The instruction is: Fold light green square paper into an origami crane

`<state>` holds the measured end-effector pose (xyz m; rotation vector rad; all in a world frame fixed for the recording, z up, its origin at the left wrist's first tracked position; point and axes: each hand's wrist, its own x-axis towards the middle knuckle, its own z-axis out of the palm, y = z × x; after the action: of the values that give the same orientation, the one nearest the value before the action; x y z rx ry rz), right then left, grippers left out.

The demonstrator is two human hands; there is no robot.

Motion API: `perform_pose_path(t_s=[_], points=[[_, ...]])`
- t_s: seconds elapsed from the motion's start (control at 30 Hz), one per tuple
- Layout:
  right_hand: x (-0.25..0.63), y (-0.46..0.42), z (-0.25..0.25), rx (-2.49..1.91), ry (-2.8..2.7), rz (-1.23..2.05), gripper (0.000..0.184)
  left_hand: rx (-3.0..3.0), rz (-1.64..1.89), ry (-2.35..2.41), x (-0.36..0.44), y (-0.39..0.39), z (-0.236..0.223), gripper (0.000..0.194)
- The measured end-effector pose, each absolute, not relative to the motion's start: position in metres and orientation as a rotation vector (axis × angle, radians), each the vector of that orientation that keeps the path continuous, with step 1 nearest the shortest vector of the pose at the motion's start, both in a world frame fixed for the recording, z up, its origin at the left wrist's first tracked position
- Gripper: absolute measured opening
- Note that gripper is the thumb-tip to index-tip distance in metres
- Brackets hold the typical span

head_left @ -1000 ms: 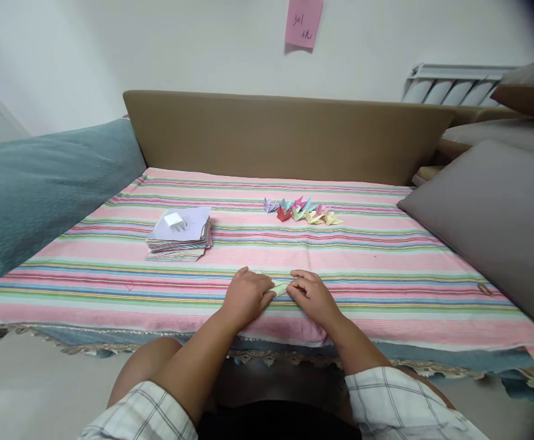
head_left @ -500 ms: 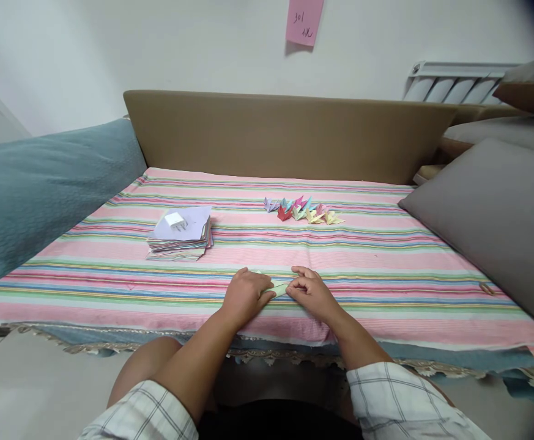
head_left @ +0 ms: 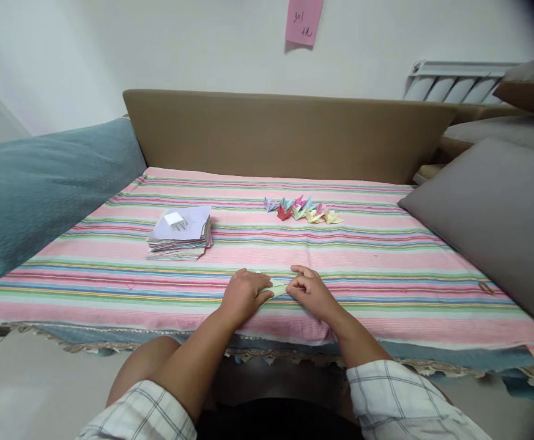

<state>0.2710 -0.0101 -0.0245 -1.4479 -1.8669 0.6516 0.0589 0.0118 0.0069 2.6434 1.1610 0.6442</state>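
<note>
A small piece of pale green folded paper lies on the striped cloth near its front edge. My left hand presses down on its left part with curled fingers. My right hand pinches its right end, fingers pressed together. Most of the paper is hidden under the two hands. Farther back on the cloth stands a row of several coloured paper cranes. To the left lies a stack of coloured paper sheets with a white plug adapter on top.
A brown padded backrest runs along the back. A teal blanket lies at the left and grey cushions at the right. A pink note hangs on the wall. My bare knee shows below the cloth's fringe.
Both hands have shifted slightly away from me along with the green paper; the fingers keep pressing it. Nothing else has moved.
</note>
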Motion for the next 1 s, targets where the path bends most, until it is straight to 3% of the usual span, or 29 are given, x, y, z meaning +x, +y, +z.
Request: perform_pose_path(t_s=[0.63,1.0], points=[[0.2647,-0.0107,-0.0205,-1.525,-1.780,0.611,0.012,2.536,0.589,1.182,0.0528,0.0149,0.0040,0.032],[0.2743,-0.0099,-0.0193,-1.478,-1.889,0.643,0.012,2.589,0.580,1.156,0.0513,0.0115,0.0063,0.022]])
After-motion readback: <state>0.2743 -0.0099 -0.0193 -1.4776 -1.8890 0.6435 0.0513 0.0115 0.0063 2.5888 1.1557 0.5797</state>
